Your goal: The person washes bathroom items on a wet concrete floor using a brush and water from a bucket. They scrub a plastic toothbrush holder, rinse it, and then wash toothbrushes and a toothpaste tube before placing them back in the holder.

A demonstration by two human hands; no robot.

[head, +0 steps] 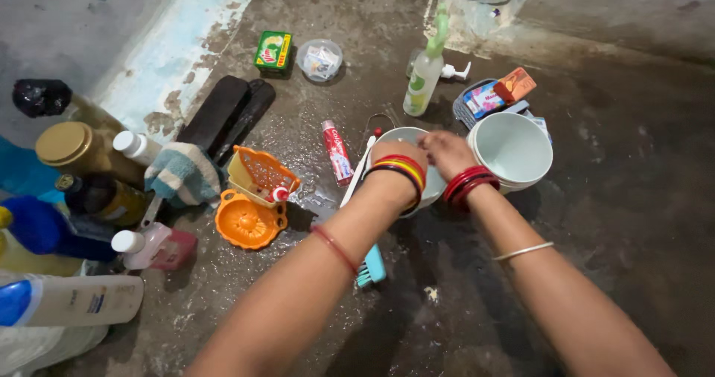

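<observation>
A small pale bowl [390, 136] sits on the wet dark floor [611, 198] at the centre. My left hand [402, 156] bends down at the wrist into this bowl, and its fingers are hidden. My right hand [447, 152] lies on the bowl's right rim, fingers curled over it and a little blurred. Both wrists wear red and yellow bangles. A larger pale green bowl [514, 150] stands just right of my right hand, touching the small bowl's side.
A toothpaste tube [337, 152], a white toothbrush [357, 172] and a teal brush [371, 267] lie near the bowl. An orange juicer [246, 222] and basket [262, 170] sit to the left. Behind are a green spray bottle [424, 71] and a green box [274, 51]. Several bottles [82, 150] line the left wall.
</observation>
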